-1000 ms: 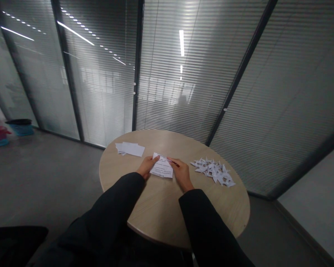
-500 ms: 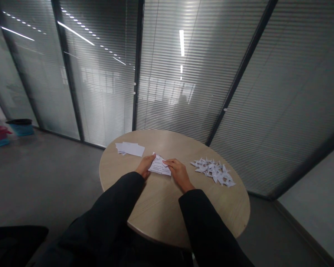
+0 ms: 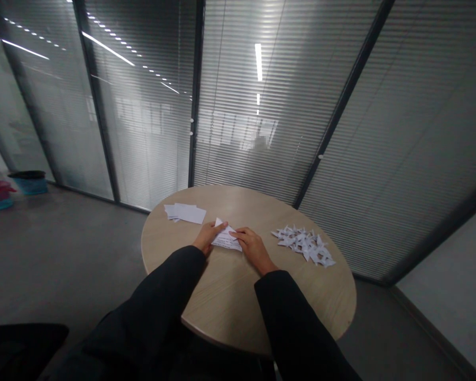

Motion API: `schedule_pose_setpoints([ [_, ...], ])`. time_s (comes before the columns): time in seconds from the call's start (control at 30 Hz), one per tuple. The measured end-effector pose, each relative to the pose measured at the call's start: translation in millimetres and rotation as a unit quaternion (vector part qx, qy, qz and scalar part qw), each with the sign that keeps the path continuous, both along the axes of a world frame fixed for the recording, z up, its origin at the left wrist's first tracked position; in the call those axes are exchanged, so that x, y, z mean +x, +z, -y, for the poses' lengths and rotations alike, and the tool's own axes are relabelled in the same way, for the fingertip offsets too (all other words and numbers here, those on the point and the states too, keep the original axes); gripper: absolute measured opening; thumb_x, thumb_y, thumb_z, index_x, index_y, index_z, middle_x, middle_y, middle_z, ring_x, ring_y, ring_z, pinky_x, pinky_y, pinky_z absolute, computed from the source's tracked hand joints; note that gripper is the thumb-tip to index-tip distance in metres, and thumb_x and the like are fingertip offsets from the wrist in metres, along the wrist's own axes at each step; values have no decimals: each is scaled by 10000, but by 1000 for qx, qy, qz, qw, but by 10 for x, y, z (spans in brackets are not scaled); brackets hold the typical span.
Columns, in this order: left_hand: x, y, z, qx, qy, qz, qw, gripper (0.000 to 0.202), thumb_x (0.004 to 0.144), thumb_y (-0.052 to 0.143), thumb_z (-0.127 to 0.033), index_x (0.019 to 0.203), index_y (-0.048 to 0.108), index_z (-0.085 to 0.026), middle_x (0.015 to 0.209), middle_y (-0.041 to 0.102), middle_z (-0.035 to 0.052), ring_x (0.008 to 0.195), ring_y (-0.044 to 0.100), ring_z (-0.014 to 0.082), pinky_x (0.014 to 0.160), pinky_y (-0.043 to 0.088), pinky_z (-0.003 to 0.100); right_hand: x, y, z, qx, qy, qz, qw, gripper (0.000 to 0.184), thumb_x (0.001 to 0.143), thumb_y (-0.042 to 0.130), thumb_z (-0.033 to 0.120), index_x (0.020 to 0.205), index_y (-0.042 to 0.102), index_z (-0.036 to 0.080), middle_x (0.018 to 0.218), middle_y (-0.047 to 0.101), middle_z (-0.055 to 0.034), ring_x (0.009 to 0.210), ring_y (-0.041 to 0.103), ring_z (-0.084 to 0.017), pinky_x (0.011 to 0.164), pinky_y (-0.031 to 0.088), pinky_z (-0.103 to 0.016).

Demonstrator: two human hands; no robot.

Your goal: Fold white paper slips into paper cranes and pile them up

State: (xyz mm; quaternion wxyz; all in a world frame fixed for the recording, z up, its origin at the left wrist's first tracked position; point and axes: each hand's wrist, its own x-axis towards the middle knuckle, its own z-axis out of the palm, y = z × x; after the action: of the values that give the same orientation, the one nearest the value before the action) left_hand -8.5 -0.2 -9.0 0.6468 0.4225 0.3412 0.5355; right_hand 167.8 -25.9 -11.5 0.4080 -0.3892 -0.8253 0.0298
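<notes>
A small printed sheet of paper (image 3: 224,239) lies partly folded on the round wooden table (image 3: 230,296), with one corner turned up. My left hand (image 3: 207,236) pinches its left edge with fingers closed on it. My right hand (image 3: 253,246) presses and grips the right side of the same sheet, fingers curled onto the fold. Both arms wear black sleeves.
A small stack of white paper slips (image 3: 185,212) lies at the table's far left. A heap of several folded paper shapes (image 3: 304,244) sits at the right. Glass walls with blinds stand behind the table. Coloured basins (image 3: 8,186) rest on the floor far left.
The sheet has been folded smaller: its near right part has been brought in and up. My right hand moved left, toward my left hand, which stayed nearly still.
</notes>
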Motion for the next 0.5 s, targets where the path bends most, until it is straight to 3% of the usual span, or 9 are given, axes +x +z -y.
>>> schedule_pose_setpoints([
  [0.17, -7, -11, -22, 36, 40, -39, 998, 399, 600, 808, -409, 771, 632, -95, 611, 655, 50, 501, 597, 143, 500, 452, 245, -32, -3, 15, -15, 4, -25, 1000, 427, 769, 483, 66, 1078, 718, 243, 1040, 667, -71, 977, 624, -190, 915, 493, -355],
  [0.27, -14, -5, -27, 61, 55, -61, 995, 397, 619, 788, -426, 793, 642, -101, 645, 672, 61, 525, 613, 156, 503, 455, 250, -57, 9, 25, -64, 17, -98, 993, 368, 770, 483, 122, 1028, 718, 239, 1047, 683, -59, 980, 632, -186, 894, 498, -345],
  [0.4, -10, 24, 3, 94, 31, -89, 991, 431, 606, 790, -462, 791, 661, -94, 657, 683, 75, 527, 604, 151, 516, 452, 248, -89, 16, 23, -197, 12, -255, 947, 298, 819, 546, 367, 1049, 646, 205, 881, 718, -49, 812, 669, -196, 720, 530, -318],
  [0.5, 2, 51, 39, 109, 7, -95, 990, 453, 596, 793, -483, 787, 672, -90, 642, 675, 69, 526, 594, 146, 515, 444, 243, -106, 11, 20, -277, 20, -296, 914, 340, 747, 627, 481, 893, 657, 175, 760, 708, -46, 714, 658, -199, 661, 512, -306],
])
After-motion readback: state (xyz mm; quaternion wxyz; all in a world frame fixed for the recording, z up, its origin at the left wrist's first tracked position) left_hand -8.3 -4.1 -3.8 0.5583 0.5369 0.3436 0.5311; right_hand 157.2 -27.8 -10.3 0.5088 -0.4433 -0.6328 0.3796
